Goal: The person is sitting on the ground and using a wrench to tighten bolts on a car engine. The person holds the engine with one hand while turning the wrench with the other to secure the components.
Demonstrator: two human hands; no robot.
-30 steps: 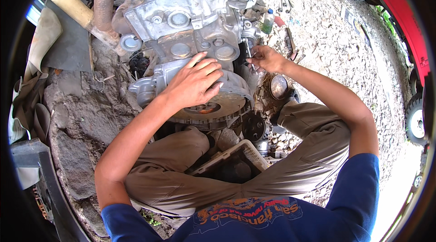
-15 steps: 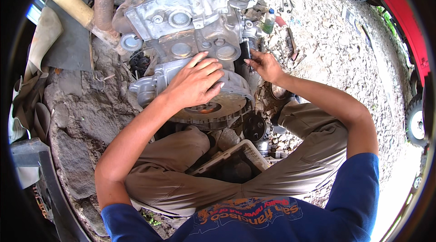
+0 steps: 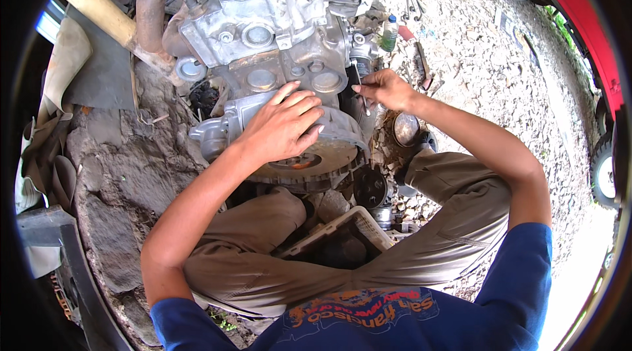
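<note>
A grey aluminium engine [image 3: 283, 28] stands before me, with a round bell housing and plate [image 3: 322, 166] at its lower end. My left hand [image 3: 283, 124] rests open on the lower part of the engine, fingers spread over the housing's upper edge. At the engine's right side, my right hand [image 3: 388, 91] has its fingers closed on a slim metal tool [image 3: 358, 76], held roughly upright against the block beside a cylindrical fitting [image 3: 362, 50]. The tool's lower part is partly hidden by my fingers.
A bamboo pole [image 3: 99, 5], rusty pipe [image 3: 155, 15] and rough rock [image 3: 118, 232] lie left. Between my legs sits a plastic crate [image 3: 362, 229], with metal parts [image 3: 370, 189] near it. Gravel holds a bottle [image 3: 390, 33] and bars [image 3: 424, 64]. A red vehicle [image 3: 586, 35] stands right.
My right hand shifts slightly down, then a little back up, still at the engine's side with the tool. My left hand stays on the housing. The view moves very slightly.
</note>
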